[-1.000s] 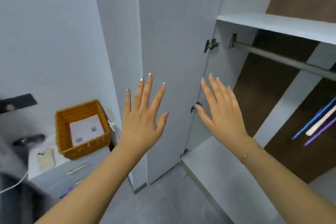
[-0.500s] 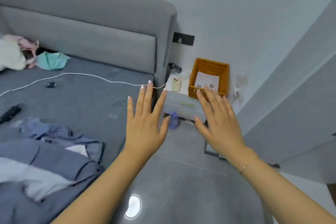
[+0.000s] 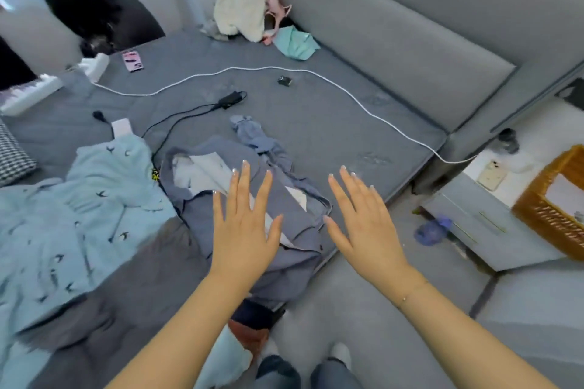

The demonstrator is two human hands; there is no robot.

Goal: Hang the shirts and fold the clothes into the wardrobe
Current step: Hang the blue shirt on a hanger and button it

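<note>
A: Hovering over the bed with fingers spread and straight, the left hand (image 3: 245, 224) and the right hand (image 3: 363, 218) hold nothing. Whether the left palm touches the cloth below it cannot be told.

B: Where are the clothes?

A: A crumpled grey-blue shirt with a pale lining (image 3: 221, 196) lies at the near edge of the grey mattress (image 3: 331, 123), partly hidden by the left hand. Beside it, on its left, spreads a light blue garment printed with small dark birds (image 3: 79, 199), cut off at the picture's left edge.

B: And further back?

A: A heap of cream and pink cloth (image 3: 243, 14) and a mint-green piece (image 3: 295, 43) sit against the grey padded headboard (image 3: 410, 28); what they are is hard to make out. A thin white cable (image 3: 354, 95) crosses the mattress. On the right, an orange woven basket (image 3: 550, 215) is cut off by the frame edge. The far left corner is blurred.
</note>
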